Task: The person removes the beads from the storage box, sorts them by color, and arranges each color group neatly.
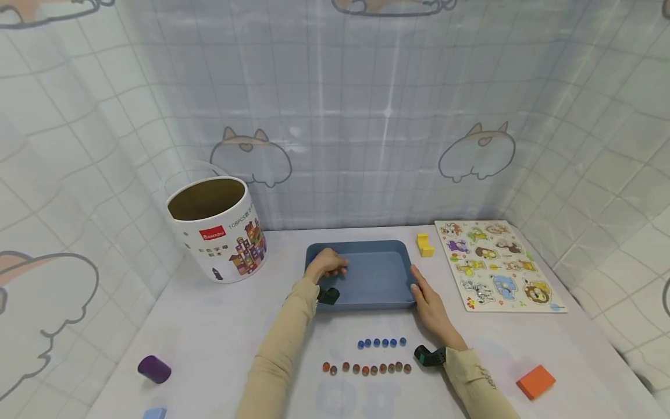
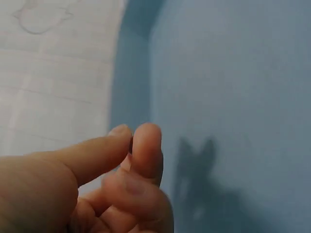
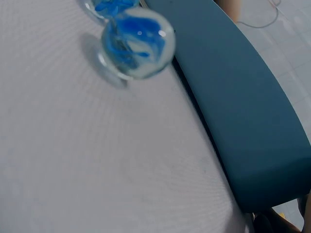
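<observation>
A shallow blue-grey tray [image 1: 377, 302] lies in the middle of the table, its floor bare. My left hand [image 1: 327, 263] reaches over the tray's left side. Its fingers are curled, and thumb and forefinger [image 2: 147, 141] come together with no object visible between them; their shadow falls on the tray floor. My right hand [image 1: 433, 305] grips the tray's right edge near the front corner, most of its fingers hidden in the right wrist view. In front of the tray are a row of blue marbles [image 1: 385, 343] and a longer row of brown and orange marbles [image 1: 374, 370].
A white block bucket [image 1: 225, 250] stands back left, an animal puzzle board [image 1: 502, 265] back right. A yellow block [image 1: 424, 245] sits beside the tray. Near the front are a purple cylinder [image 1: 154, 369], a light blue block [image 1: 154, 414] and an orange block [image 1: 536, 382].
</observation>
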`<act>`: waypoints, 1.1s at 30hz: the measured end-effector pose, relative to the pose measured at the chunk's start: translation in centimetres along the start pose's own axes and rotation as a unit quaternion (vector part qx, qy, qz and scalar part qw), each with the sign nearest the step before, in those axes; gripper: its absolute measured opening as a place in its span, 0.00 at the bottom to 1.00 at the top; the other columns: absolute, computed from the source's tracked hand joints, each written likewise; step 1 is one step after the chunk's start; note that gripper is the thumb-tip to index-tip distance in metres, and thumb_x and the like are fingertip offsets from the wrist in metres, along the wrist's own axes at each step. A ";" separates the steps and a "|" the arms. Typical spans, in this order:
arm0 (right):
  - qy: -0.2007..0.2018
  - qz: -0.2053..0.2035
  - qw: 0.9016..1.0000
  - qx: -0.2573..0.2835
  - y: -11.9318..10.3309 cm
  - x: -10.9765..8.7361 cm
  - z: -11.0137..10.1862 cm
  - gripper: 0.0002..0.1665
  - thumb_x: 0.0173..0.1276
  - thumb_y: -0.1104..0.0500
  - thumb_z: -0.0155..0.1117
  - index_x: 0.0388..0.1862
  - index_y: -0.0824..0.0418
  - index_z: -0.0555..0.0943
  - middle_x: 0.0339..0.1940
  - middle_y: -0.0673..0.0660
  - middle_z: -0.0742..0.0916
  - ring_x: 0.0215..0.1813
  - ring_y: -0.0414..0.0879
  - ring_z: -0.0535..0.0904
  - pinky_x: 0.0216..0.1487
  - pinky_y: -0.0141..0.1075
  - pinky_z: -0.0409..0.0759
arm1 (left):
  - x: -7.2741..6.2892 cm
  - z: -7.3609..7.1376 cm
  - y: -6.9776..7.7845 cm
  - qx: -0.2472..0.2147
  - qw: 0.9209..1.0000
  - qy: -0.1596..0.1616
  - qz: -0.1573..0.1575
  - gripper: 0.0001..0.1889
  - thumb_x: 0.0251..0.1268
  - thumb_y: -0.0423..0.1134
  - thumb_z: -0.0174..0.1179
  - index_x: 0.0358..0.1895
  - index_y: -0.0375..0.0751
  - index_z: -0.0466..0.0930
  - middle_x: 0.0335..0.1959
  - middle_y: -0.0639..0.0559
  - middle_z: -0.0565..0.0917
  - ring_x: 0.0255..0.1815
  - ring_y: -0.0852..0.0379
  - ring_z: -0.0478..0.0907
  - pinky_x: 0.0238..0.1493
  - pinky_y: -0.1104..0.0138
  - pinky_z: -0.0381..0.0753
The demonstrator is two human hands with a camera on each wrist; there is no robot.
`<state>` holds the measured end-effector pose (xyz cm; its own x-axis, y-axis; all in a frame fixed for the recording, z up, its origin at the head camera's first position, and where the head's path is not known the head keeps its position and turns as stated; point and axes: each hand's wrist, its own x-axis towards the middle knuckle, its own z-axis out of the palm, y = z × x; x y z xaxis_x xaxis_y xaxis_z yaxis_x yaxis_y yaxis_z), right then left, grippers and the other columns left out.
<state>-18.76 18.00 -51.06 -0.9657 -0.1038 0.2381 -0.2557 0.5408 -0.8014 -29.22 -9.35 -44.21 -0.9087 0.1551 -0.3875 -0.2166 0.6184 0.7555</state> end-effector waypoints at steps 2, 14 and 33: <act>-0.002 0.001 1.000 -0.001 0.1 0.0 0.0 0.30 0.81 0.53 0.41 0.78 0.58 0.55 0.78 0.60 0.61 0.78 0.59 0.55 0.75 0.45 0.51 | -0.5 -0.2 0.2 -0.018 0.999 -0.018 0.023 0.13 0.70 0.42 0.57 0.45 0.36 0.84 0.23 0.54 0.84 0.17 0.61 0.67 0.19 0.73 0.61; -0.011 0.008 1.000 0.000 0.0 0.1 -0.1 0.30 0.81 0.55 0.41 0.78 0.58 0.54 0.79 0.60 0.60 0.79 0.59 0.54 0.75 0.52 0.51 | -5.2 -1.1 -0.3 -0.065 0.989 -0.062 0.119 0.16 0.72 0.41 0.54 0.56 0.36 0.77 0.37 0.50 0.88 0.27 0.47 0.72 0.27 0.64 0.61; -0.011 0.006 1.000 -0.001 0.1 0.1 -0.1 0.30 0.81 0.53 0.40 0.78 0.58 0.54 0.79 0.60 0.60 0.78 0.60 0.55 0.74 0.52 0.52 | -12.4 4.3 -4.0 0.168 0.961 -0.120 0.187 0.05 0.55 0.35 0.69 0.27 0.46 0.82 0.16 0.59 0.78 0.16 0.64 0.69 0.20 0.73 0.64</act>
<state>-18.87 18.15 -51.07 -0.9694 -0.1165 0.2159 -0.2442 0.5434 -0.8031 -15.54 -10.45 -44.66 -0.7840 0.5623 -0.2629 0.2722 0.6921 0.6685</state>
